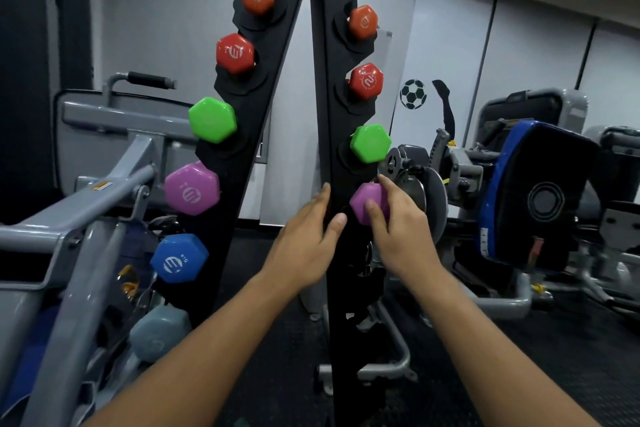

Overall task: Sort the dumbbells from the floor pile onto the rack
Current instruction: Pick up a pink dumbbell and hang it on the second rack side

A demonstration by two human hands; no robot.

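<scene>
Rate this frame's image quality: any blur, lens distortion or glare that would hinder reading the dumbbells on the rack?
Head view: wide-angle bending bows the rack uprights; edges and the grey-blue dumbbell are soft. Even indoor light, mild sheen on the green dumbbell. The right hand partly covers the purple dumbbell.

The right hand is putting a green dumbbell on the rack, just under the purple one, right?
Not quite: the colours are swapped. In the head view, the right hand holds a purple dumbbell at the rack, just under the green dumbbell.
</scene>
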